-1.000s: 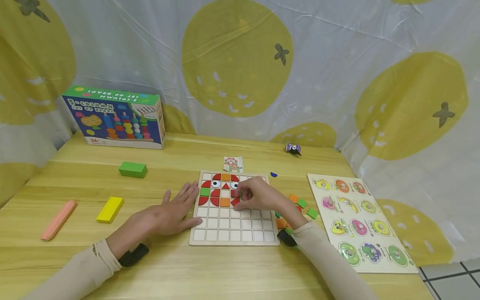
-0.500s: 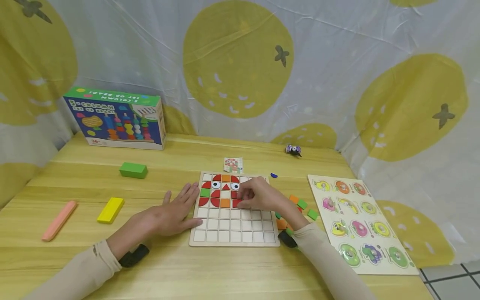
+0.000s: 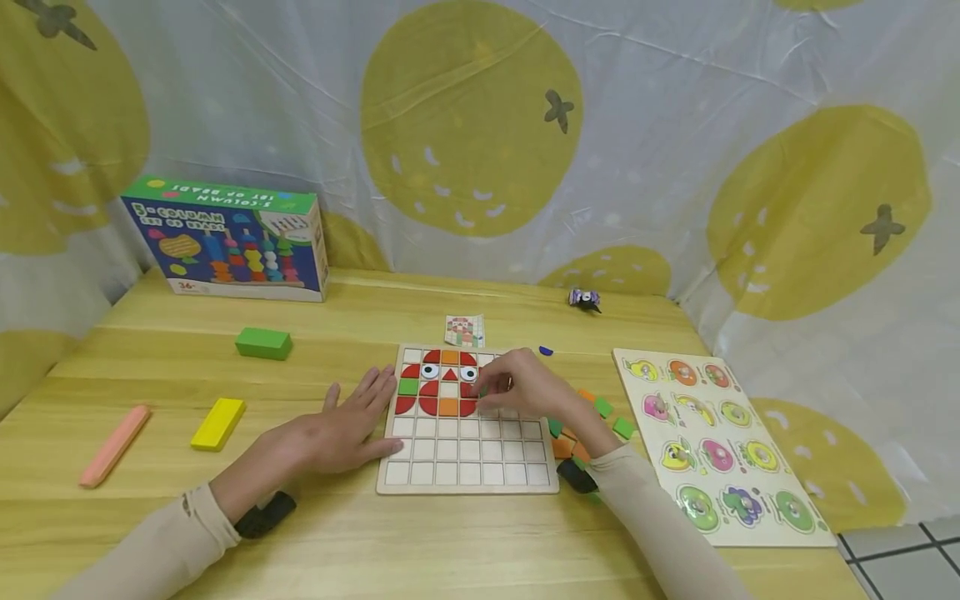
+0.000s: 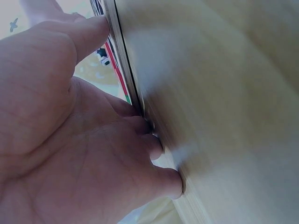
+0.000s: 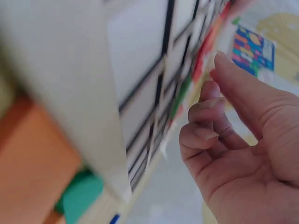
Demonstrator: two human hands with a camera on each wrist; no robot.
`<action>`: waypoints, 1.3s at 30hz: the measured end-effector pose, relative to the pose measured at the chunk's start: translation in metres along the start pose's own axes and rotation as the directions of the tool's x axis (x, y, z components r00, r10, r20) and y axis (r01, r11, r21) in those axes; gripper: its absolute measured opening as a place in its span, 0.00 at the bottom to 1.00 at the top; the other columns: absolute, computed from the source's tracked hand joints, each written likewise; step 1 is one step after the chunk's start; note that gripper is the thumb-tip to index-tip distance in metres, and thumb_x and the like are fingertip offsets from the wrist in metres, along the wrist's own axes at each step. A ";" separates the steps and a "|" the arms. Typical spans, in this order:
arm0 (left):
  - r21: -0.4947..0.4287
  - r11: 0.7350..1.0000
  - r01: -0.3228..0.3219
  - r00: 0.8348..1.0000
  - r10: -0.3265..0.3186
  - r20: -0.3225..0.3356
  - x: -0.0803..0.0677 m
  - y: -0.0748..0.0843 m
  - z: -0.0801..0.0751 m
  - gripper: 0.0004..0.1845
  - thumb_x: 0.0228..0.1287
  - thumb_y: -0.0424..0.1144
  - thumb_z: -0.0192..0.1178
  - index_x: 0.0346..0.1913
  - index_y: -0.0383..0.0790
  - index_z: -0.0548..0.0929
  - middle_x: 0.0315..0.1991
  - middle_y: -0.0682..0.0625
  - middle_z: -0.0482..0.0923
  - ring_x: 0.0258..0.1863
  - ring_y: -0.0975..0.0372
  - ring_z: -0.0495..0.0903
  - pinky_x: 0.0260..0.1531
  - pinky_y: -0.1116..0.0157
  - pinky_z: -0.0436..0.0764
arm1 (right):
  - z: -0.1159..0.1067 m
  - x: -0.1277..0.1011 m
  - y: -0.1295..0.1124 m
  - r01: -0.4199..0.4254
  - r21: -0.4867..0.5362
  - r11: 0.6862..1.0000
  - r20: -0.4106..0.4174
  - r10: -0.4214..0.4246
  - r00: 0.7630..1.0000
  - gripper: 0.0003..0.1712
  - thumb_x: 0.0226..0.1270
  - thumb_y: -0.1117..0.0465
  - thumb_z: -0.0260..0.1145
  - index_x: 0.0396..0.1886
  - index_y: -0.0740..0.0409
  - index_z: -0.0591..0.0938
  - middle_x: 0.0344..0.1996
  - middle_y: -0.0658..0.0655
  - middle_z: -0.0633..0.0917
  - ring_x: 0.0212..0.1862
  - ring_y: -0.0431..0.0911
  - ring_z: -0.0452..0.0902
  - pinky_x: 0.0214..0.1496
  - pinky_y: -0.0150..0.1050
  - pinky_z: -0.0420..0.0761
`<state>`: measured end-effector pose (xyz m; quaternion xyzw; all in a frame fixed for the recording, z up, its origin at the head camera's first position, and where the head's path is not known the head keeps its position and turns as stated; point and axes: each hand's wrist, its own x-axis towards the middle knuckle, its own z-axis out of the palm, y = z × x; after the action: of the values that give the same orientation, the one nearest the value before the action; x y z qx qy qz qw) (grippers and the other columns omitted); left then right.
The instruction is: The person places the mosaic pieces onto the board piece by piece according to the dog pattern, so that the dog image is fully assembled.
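Note:
A wooden grid board (image 3: 468,476) lies on the table, its upper cells filled with red, orange and green tiles and two eye tiles (image 3: 430,372). My left hand (image 3: 337,429) rests with spread fingers along the board's left edge; the left wrist view shows its fingertips (image 4: 174,183) at that edge. Above the right part of the pattern, my right hand (image 3: 528,387) has loosely bent fingers, and the right wrist view shows no tile between thumb and index finger. A red tile (image 3: 467,407) lies in a cell beside its thumb. The hand covers some cells at the upper right.
Loose orange and green tiles (image 3: 622,428) lie right of the board, partly under the right wrist. A small picture card (image 3: 465,330) is behind it. A fruit puzzle board (image 3: 712,442) lies right; a bead-set box (image 3: 232,242), green block (image 3: 264,342) and yellow block (image 3: 217,423) are left.
My right fingers have drawn slightly up and right off the lower red tile, which now shows fully in its cell. The left hand stays in place on the board's edge.

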<state>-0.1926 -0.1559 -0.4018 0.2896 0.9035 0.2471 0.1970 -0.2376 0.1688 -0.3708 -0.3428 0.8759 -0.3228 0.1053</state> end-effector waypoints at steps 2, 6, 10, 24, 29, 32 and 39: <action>0.006 1.000 0.014 1.000 -0.014 0.002 0.000 -0.001 0.001 0.58 0.78 0.69 0.55 0.87 0.29 0.44 0.89 0.34 0.34 0.87 0.38 0.30 0.73 0.23 0.30 | -0.008 -0.007 0.005 -0.014 0.021 1.000 -0.024 0.015 1.000 0.06 0.67 0.65 0.80 0.42 0.59 0.93 0.29 0.48 0.88 0.31 0.40 0.80 0.36 0.34 0.83; 0.020 0.999 0.036 0.999 -0.036 0.005 0.002 -0.001 0.002 0.57 0.78 0.68 0.55 0.87 0.30 0.44 0.89 0.36 0.34 0.87 0.40 0.31 0.75 0.24 0.31 | -0.031 -0.030 0.019 -0.057 0.024 0.998 -0.055 0.058 0.997 0.09 0.68 0.64 0.80 0.46 0.59 0.93 0.31 0.47 0.88 0.34 0.42 0.81 0.40 0.39 0.85; 0.012 1.000 0.027 1.000 -0.027 0.011 -0.001 0.009 -0.003 0.54 0.80 0.63 0.57 0.86 0.27 0.45 0.88 0.32 0.35 0.87 0.37 0.32 0.73 0.23 0.32 | -0.052 -0.057 0.039 -0.093 0.034 0.995 -0.049 0.094 0.994 0.09 0.68 0.64 0.80 0.46 0.59 0.93 0.31 0.48 0.88 0.35 0.44 0.81 0.39 0.39 0.84; -0.003 1.000 0.016 1.000 -0.016 0.009 -0.003 0.010 -0.005 0.55 0.79 0.64 0.58 0.86 0.26 0.46 0.88 0.32 0.34 0.86 0.36 0.32 0.72 0.21 0.32 | -0.070 -0.122 0.081 -0.253 0.151 0.956 0.048 0.249 0.967 0.14 0.56 0.69 0.85 0.41 0.64 0.91 0.26 0.51 0.80 0.29 0.40 0.71 0.33 0.32 0.74; 0.003 1.000 0.019 1.000 -0.019 0.002 -0.003 0.012 -0.005 0.54 0.80 0.61 0.58 0.86 0.26 0.46 0.88 0.31 0.34 0.86 0.35 0.33 0.72 0.21 0.33 | -0.072 -0.121 0.082 -0.290 0.130 0.948 0.055 0.285 0.957 0.13 0.55 0.70 0.85 0.39 0.63 0.91 0.23 0.50 0.78 0.27 0.40 0.68 0.31 0.31 0.72; -0.007 1.000 0.014 1.000 -0.014 0.000 -0.003 0.011 -0.003 0.54 0.80 0.62 0.59 0.86 0.26 0.46 0.88 0.31 0.35 0.86 0.35 0.33 0.71 0.21 0.32 | -0.073 -0.119 0.081 -0.291 0.099 0.952 0.062 0.286 0.956 0.12 0.54 0.70 0.86 0.37 0.62 0.91 0.22 0.50 0.77 0.26 0.40 0.68 0.31 0.32 0.72; -0.019 1.000 0.001 1.000 -0.001 -0.007 0.000 0.002 0.000 0.57 0.78 0.68 0.56 0.86 0.28 0.46 0.88 0.33 0.34 0.87 0.37 0.32 0.71 0.21 0.31 | -0.074 -0.110 0.079 -0.286 0.047 0.957 0.090 0.281 0.956 0.13 0.51 0.70 0.87 0.33 0.60 0.90 0.24 0.49 0.80 0.28 0.42 0.71 0.32 0.33 0.75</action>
<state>-0.1916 -0.1541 -0.4006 0.2865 0.9018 0.2568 0.1967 -0.2280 0.3233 -0.3684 -0.2234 0.9008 -0.3161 0.1965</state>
